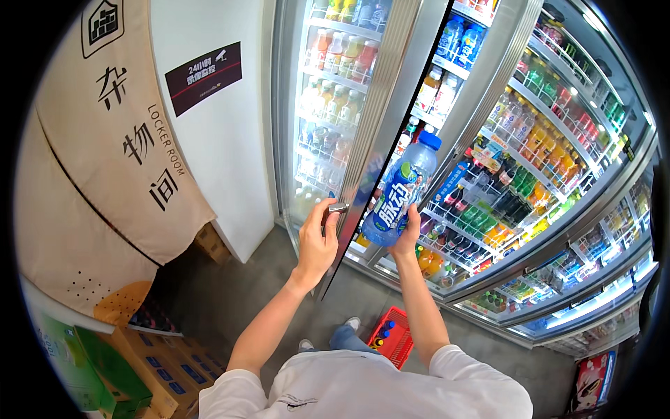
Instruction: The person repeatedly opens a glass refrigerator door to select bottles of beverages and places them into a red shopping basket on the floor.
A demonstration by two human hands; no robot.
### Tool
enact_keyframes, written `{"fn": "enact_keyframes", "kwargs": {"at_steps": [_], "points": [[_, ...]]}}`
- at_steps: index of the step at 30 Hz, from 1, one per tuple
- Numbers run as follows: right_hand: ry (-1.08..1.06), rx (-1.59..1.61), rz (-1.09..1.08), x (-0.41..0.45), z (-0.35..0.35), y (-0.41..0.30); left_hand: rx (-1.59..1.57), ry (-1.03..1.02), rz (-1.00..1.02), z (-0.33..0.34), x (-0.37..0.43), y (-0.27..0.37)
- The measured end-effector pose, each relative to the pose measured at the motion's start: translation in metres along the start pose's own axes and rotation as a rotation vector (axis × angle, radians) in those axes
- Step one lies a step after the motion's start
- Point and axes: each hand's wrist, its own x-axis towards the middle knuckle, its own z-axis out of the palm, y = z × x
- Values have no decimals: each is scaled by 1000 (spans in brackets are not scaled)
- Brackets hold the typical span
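My right hand (pixel 408 230) holds a clear plastic drink bottle (pixel 400 191) with a blue cap and a blue-and-green label, tilted, in front of the open cooler section. At the edge of the swung-open glass cooler door (pixel 340 105), my left hand (pixel 318 243) grips a small metal door handle (pixel 338 208) between thumb and fingers. Behind the bottle, shelves of bottled drinks (pixel 432 97) show past the door's edge. On the floor below my right forearm stands a red plastic basket (pixel 402 335) with several capped bottles in it.
Further glass-fronted coolers (pixel 523 152) full of bottles and cans curve away to the right. To the left hangs a beige fabric curtain (pixel 104 173) beside a white wall panel (pixel 209 141). Cardboard boxes (pixel 162 372) are stacked at the lower left. My shoes are beside the basket on the grey floor (pixel 251 298).
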Motion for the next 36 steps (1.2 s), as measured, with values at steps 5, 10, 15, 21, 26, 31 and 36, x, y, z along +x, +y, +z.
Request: {"fn": "enact_keyframes", "kwargs": {"at_steps": [5, 10, 15, 21, 26, 31, 36], "points": [[-15, -52, -69, 1, -30, -10, -49, -92, -21, 25, 7, -5], [6, -70, -83, 6, -48, -26, -108, -157, -35, 56, 17, -10], [-22, -84, -161, 14, -73, -45, -111, -223, -10, 96, 30, -20], [145, -112, -236, 19, -122, -66, -105, -293, -22, 155, 49, -26], [240, -156, -287, 17, -153, -88, -113, -348, -36, 204, 69, -35], [524, -243, -331, 1, -178, -91, -138, -404, -90, 235, 95, -49], [628, -211, -327, -14, -201, -98, -214, -506, -84, 265, 123, -57]]}}
